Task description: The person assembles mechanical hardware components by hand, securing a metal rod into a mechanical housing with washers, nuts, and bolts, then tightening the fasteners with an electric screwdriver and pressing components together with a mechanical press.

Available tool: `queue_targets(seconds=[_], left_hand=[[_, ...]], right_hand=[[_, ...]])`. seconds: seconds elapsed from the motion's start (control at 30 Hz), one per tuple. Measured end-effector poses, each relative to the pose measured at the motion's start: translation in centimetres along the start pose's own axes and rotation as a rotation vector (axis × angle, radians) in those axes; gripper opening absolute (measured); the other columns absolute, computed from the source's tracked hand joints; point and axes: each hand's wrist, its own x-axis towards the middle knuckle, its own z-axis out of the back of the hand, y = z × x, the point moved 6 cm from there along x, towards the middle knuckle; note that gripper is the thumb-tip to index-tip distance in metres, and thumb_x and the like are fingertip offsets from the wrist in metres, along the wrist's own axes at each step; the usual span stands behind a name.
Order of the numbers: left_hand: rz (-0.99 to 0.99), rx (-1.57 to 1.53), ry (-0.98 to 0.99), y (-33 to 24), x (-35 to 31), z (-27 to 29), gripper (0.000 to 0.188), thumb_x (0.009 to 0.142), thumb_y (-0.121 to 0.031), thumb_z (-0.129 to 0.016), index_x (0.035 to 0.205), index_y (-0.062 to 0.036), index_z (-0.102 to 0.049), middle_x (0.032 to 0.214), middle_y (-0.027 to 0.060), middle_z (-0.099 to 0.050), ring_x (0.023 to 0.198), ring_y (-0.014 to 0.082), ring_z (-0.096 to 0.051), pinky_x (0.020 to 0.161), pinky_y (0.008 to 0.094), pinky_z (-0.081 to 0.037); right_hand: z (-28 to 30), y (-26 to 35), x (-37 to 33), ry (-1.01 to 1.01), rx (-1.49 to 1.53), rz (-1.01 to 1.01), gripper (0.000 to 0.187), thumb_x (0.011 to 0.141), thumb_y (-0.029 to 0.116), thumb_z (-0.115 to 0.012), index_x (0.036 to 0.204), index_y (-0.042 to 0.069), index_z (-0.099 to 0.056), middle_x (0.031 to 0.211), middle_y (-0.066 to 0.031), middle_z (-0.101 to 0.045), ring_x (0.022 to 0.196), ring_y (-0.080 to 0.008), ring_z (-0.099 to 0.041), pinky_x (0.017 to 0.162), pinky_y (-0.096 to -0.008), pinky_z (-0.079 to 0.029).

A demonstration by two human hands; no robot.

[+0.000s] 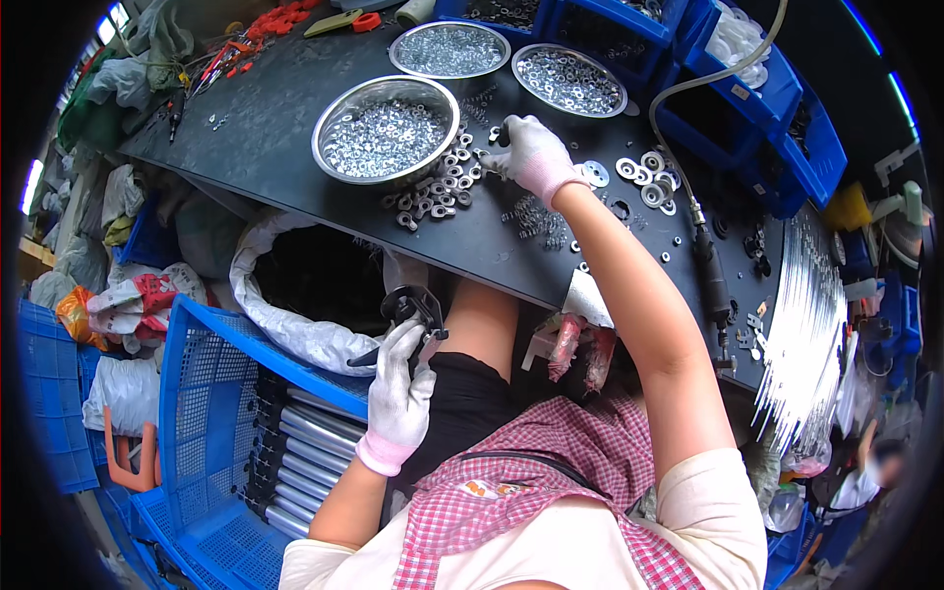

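Note:
My left hand point(397, 398), in a white glove with a pink cuff, is closed round a black bracket-like part point(411, 307) with a round plate on top and a lever sticking out. It is held up in front of the table's near edge, above my lap. My right hand point(536, 155), gloved alike, reaches over the black table point(285, 128). Its fingers are bent together among small loose parts, with something dark at the fingertips that I cannot make out. Next to them lies a spread of metal ring-shaped pieces point(438, 192). Small springs point(536, 218) lie just below my right wrist.
Three steel bowls of small metal parts, the nearest bowl point(321, 147) among them, stand behind. Washers point(651, 177), a powered driver point(710, 275) with its hose, and thin metal rods point(801, 324) lie right. Blue bins point(615, 44) line the back; a blue crate point(206, 393) holds metal tubes below left.

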Motion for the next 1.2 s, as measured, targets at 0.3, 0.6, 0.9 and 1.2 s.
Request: queue_targets(seconds=[0.3,0.6,0.9,1.2], left_hand=[[-0.089,-0.080,0.032,0.9,-1.3,-0.7,0.071,0.089,-0.005,-0.059,0.145,-0.0085,-0.017,0.132,0.0209,-0.046,0.110,0.0286,-0.058,0.087,0.0370,-0.052],[-0.354,0.126,-0.045,-2.4,1.1,-0.9,0.079,0.070,0.009,-0.067,0.137,-0.0050,-0.027,0.127,0.0200,-0.052,0.109,0.0393,-0.058,0.080,0.0406,-0.054],[-0.411,0.070,-0.025,-3.9,2.0,-2.3,0.082,0.071,0.005,-0.068,0.139,-0.0053,-0.024,0.129,0.0221,-0.051,0.105,0.0414,-0.060,0.079,0.0423,-0.053],[-0.425,0.076,0.234,-4.8,2.9,-3.7,0.108,0.069,0.002,-0.069,0.148,-0.0147,0.002,0.135,0.0228,-0.043,0.100,0.0438,-0.061,0.077,0.0432,-0.054]], right_hand=[[-0.7,1.2,-2.8,-0.078,-0.094,0.282,0.028,0.076,0.020,-0.071,0.094,0.000,-0.063,0.098,-0.0179,-0.061,0.096,-0.0332,-0.061,0.084,-0.0420,-0.049],[-1.7,0.8,-3.2,-0.022,-0.294,0.220,0.023,0.089,0.008,-0.045,0.104,0.001,-0.061,0.109,-0.0190,-0.062,0.099,-0.0331,-0.064,0.082,-0.0440,-0.052],[1.4,0.1,-4.7,-0.167,0.021,0.418,0.015,0.082,0.002,-0.058,0.093,0.003,-0.068,0.091,-0.0162,-0.066,0.090,-0.0324,-0.065,0.082,-0.0368,-0.050],[6.4,6.1,-21.8,-0.300,-0.046,0.647,0.010,0.071,0.014,-0.068,0.079,0.010,-0.063,0.073,-0.0072,-0.057,0.073,-0.0231,-0.063,0.063,-0.0333,-0.052]])
